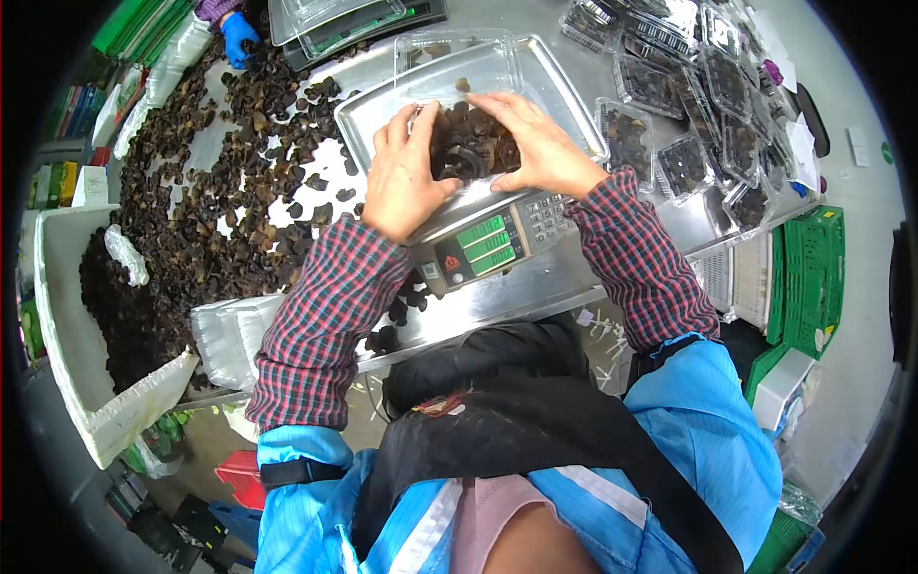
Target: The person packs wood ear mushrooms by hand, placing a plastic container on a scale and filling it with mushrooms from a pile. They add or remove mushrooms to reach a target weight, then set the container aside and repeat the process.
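My left hand (406,172) and my right hand (540,143) cup the two sides of a clear plastic box, fingers along its far edge and thumbs at the near side. Dark wood ear mushrooms (475,143) fill the box between them. Its clear lid (459,53) appears to stand open behind. The box is over the metal tray (564,81) of a weighing scale, whose green display (488,244) faces me. My palms hide the box's side walls.
Loose wood ears (258,172) cover the table's left side, beside a white foam box (67,316). Stacked empty clear boxes (234,330) lie near the front edge. Filled boxes (684,163) pile up at right. Another person's blue-gloved hand (239,38) is at far left.
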Motion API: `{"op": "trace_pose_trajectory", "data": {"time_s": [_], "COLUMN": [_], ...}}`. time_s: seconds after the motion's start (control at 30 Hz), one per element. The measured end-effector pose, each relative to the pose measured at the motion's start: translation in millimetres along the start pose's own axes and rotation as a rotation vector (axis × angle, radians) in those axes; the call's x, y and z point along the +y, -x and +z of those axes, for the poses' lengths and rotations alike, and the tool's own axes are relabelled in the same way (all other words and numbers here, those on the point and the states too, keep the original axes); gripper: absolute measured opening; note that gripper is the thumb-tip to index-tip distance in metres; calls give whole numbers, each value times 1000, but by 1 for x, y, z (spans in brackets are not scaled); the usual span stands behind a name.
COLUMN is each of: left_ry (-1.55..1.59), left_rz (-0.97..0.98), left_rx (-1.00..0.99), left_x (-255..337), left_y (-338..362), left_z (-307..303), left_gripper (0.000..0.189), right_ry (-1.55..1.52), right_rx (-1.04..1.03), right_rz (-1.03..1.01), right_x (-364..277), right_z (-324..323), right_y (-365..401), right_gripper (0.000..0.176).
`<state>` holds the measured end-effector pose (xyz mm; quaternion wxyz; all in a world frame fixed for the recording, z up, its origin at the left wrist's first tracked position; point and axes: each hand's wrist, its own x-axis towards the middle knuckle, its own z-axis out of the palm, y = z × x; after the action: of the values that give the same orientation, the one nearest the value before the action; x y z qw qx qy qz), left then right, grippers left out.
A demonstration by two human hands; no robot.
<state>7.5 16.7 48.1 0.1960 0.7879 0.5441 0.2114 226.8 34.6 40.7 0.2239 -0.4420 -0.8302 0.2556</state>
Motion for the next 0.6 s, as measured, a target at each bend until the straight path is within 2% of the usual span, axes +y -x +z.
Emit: {"op": "trace_pose_trajectory", "data": {"time_s": [0.07,0.13,0.17,0.2,0.27,0.3,0.37,0.47,0.6], "left_ry": [67,129,180,170,205,216,261,382,417], "left_rz": [23,36,-32,2,-76,-115,-167,-123,-119], "left_rx": [49,64,36,41,-4,-32,-60,22,19], "left_x": [-10,-26,-32,-47,-73,-78,-92,-108,-109], "left_y": [9,25,35,45,65,73,87,101,114], "left_z": [-6,-12,-19,-21,-25,-33,-42,-44,-52], "left_gripper": [96,93,87,81,71,66,56,45,40], "right_ry": [34,-61,-92,-88,-190,-154,-188,-228,-310], "right_rx": [-7,63,105,110,174,195,249,348,380], "right_rz": [5,74,101,114,271,344,376,424,476], "right_x": [1,3,2,1,-3,-8,-9,-12,-27], "right_z": [-7,-12,-15,-16,-18,-18,-16,-1,11], "right_y": [9,25,36,46,67,75,91,109,113], "right_gripper": [97,94,87,87,77,66,63,54,46]}}
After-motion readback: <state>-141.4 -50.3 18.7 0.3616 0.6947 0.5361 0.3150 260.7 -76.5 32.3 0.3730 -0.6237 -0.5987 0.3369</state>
